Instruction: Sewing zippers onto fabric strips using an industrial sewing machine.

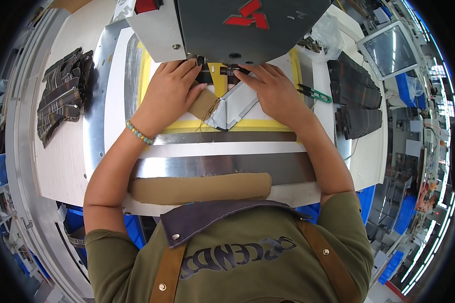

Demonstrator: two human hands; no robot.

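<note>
My left hand (173, 90) reaches under the front of the dark grey machine head (237, 35), fingers stretched forward and thumb apart. Its thumb lies by a brown cardboard piece (203, 104). Opposite it, my right hand (275, 92) has its fingers extended over a whitish angled plate (243, 101). Both hands' fingertips meet dark fabric (205, 77) beneath the head; the machine partly hides them. Between the hands stands a yellow tapered piece (219, 81), its narrow end toward me. Loose threads hang near the cardboard.
Stacked plaid fabric pieces (65, 96) lie at left, dark fabric pieces (356, 93) at right. Green thread snips (314, 93) rest beside my right wrist. A cardboard strip (202, 188) lies along the near edge. A screen (391, 50) stands at far right, near a clear plastic bag (328, 38).
</note>
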